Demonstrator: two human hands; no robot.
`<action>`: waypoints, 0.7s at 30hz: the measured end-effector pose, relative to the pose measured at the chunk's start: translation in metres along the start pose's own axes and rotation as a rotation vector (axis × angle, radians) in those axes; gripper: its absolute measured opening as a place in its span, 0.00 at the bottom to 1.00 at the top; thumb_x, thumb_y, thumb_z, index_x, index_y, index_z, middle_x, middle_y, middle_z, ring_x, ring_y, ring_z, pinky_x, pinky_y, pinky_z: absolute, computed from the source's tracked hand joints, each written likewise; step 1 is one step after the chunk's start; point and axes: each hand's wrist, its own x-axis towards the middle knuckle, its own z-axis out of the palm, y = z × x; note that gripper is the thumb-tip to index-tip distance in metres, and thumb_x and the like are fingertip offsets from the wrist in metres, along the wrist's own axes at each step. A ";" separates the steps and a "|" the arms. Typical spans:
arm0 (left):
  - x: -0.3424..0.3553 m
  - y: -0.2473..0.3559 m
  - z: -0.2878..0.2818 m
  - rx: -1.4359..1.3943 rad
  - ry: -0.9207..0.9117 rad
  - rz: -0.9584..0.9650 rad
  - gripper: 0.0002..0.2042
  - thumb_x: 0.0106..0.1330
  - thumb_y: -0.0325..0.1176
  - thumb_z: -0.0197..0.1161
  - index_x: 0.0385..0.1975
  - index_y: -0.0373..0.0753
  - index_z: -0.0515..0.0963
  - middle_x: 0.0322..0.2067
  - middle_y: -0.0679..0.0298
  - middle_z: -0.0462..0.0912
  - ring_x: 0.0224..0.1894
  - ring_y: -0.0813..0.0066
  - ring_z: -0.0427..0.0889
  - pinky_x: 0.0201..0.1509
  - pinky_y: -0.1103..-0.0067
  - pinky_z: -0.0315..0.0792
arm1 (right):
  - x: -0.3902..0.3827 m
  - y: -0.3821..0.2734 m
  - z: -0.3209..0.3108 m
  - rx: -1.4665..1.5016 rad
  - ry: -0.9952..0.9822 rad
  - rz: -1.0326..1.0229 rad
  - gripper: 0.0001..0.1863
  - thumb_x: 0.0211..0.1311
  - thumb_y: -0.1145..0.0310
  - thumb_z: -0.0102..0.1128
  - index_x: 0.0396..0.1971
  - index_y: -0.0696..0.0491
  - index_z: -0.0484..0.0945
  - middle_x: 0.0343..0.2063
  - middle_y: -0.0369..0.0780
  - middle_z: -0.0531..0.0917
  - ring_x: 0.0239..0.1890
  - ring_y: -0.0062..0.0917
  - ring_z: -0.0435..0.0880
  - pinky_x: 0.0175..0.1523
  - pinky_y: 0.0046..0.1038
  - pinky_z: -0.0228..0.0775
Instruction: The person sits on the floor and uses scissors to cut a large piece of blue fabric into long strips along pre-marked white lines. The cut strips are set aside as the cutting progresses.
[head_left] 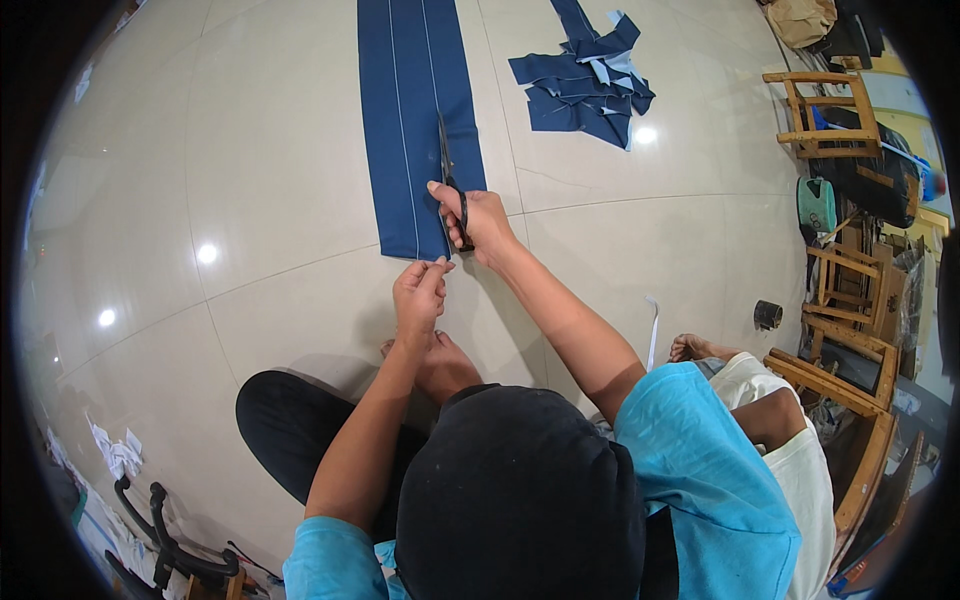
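A long dark-blue cloth panel (388, 150) with pale lengthwise lines lies on the floor in front of me, running away to the top of the view. My right hand (480, 222) grips black-handled scissors (446, 160) by the finger loops. Their blades point away from me and lie along the cloth near its right side, looking almost closed. At the panel's near right corner, my left hand (421, 292) pinches the cloth edge between thumb and fingers. Part of the cloth is hidden behind my right hand.
A heap of dark-blue cloth scraps (590, 90) lies at the far right. Wooden stools (826, 112) and a small dark cylinder (768, 315) stand along the right side. White scraps (118, 452) and a black chair frame (165, 530) are at lower left. A bare foot (702, 348) rests at right.
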 end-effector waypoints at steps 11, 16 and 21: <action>0.000 -0.002 -0.002 -0.017 -0.007 0.002 0.10 0.75 0.35 0.65 0.37 0.34 0.84 0.18 0.74 0.71 0.14 0.91 0.60 0.15 0.86 0.48 | 0.008 -0.003 0.002 0.011 -0.002 -0.007 0.24 0.57 0.51 0.80 0.23 0.54 0.75 0.17 0.34 0.75 0.13 0.17 0.70 0.17 0.21 0.60; -0.004 0.000 -0.001 -0.010 0.000 0.000 0.09 0.74 0.35 0.66 0.36 0.35 0.84 0.18 0.74 0.71 0.14 0.92 0.60 0.16 0.86 0.48 | 0.007 -0.001 0.002 -0.003 -0.004 -0.010 0.23 0.58 0.52 0.80 0.23 0.53 0.76 0.16 0.33 0.75 0.13 0.17 0.70 0.17 0.21 0.60; -0.012 -0.001 -0.003 -0.007 0.007 0.001 0.09 0.74 0.35 0.66 0.36 0.35 0.84 0.18 0.74 0.71 0.14 0.92 0.60 0.16 0.87 0.48 | -0.001 0.003 0.005 0.010 -0.002 -0.011 0.23 0.59 0.53 0.80 0.22 0.53 0.76 0.16 0.33 0.75 0.13 0.17 0.70 0.17 0.21 0.59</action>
